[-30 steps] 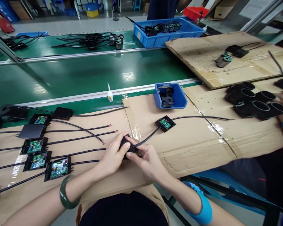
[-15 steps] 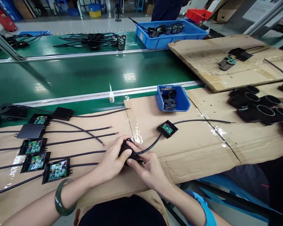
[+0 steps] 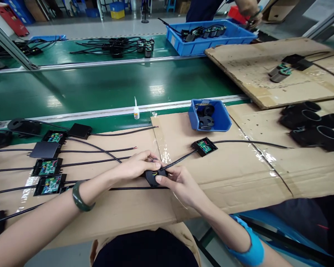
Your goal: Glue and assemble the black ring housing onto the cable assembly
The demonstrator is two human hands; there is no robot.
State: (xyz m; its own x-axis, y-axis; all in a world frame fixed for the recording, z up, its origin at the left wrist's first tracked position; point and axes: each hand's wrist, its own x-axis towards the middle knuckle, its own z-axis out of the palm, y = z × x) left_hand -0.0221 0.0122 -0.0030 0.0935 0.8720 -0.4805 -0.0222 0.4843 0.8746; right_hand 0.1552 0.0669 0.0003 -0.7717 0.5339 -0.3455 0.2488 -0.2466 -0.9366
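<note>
My left hand [image 3: 142,163] and right hand [image 3: 181,182] pinch the cap [image 3: 150,179], fingers nearly closed; one hard tug and the cable [image 3: 179,160] could drag the box [image 3: 204,147].

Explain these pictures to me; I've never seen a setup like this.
There's no robot here: these are a person's bare hands, seen from a camera worn on the head, looking forward and down. The left hand and right hand hold a round black part. A black cable runs from there to an open black box with a green circuit board inside. More open boxes lie leftward on cardboard. A blue bin of black parts stands beyond.
</note>
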